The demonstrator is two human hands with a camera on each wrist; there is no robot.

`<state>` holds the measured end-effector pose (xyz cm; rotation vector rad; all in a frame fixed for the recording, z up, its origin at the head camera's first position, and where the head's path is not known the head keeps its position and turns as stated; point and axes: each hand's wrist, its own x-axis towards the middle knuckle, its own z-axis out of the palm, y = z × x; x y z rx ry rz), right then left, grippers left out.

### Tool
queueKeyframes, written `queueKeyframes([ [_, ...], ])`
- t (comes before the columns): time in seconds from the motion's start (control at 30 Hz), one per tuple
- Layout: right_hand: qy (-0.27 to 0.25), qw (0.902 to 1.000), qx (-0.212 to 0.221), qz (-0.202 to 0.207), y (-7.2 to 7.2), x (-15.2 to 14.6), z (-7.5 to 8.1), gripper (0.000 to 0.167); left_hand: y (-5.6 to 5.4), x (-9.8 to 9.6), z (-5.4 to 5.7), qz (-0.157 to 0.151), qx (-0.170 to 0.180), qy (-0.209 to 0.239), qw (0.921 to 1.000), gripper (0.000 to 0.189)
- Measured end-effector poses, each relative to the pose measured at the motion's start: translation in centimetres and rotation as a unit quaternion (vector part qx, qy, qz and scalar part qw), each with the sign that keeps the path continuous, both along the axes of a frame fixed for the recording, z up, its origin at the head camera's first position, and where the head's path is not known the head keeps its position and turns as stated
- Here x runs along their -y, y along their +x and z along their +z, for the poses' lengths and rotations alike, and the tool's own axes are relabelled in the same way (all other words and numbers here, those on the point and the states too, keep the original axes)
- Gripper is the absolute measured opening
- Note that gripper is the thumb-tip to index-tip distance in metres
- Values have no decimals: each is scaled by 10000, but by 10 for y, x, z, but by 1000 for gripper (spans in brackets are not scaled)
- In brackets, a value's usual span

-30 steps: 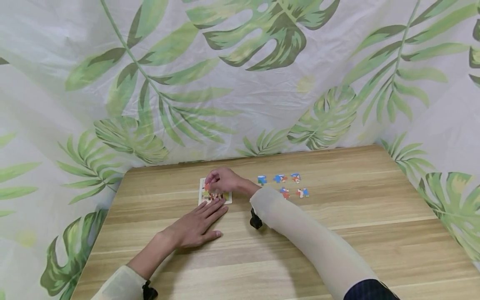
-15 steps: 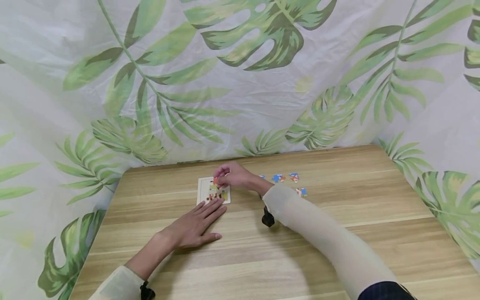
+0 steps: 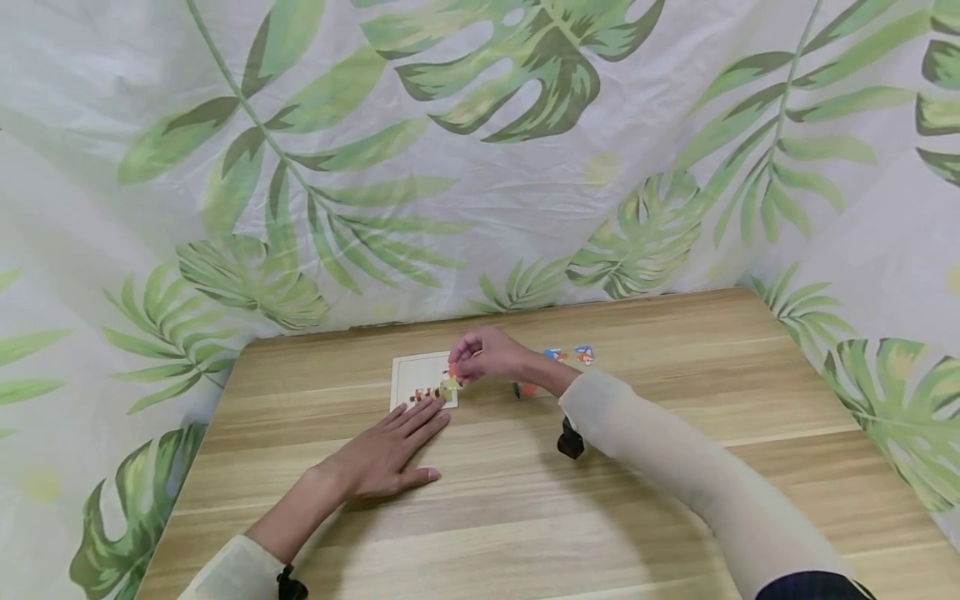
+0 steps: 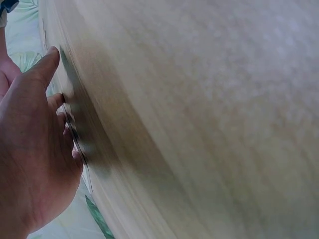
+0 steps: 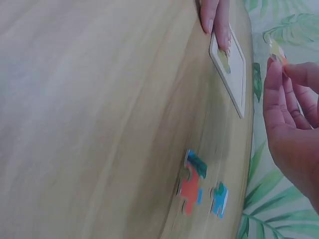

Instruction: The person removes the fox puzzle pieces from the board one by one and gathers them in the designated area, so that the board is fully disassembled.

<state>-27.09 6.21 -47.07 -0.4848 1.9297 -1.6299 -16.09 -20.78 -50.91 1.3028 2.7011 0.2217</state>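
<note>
My left hand lies flat, its fingertips resting on the front edge of a white-framed puzzle board. Along the board's near side sits a strip of fitted pieces in brown and yellow-green. Over the right side of the board, my right hand pinches a red and yellow puzzle piece between thumb and fingers. The right wrist view shows that piece raised clear of the board. In the left wrist view the thumb of my left hand is stretched out straight.
Loose puzzle pieces lie right of the board: a red and green one, a blue one, and two blue and orange ones farther right. My right forearm hides part of that area. A leaf-patterned cloth hangs behind the wooden table.
My right hand has moved rightward across the board, carrying the pinched puzzle piece from its left part to its right side. The left hand stays on the front edge.
</note>
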Motion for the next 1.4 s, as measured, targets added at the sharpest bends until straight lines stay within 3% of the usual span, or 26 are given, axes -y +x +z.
queueKeyframes([
  [0.23,152,9998,-102,-65,14,-21,4,12,0,1,-3,-2,-94,-36,9999,87],
  [0.6,395,9989,-233,9,35,-60,4,10,-1,-1,0,54,61,-119,9999,89],
  [1.03,619,9976,-312,-16,62,-96,-9,9,0,-1,0,62,60,-143,9999,88],
  [1.4,868,9949,-453,-252,72,-107,-23,11,1,0,-2,42,-39,85,9999,89],
])
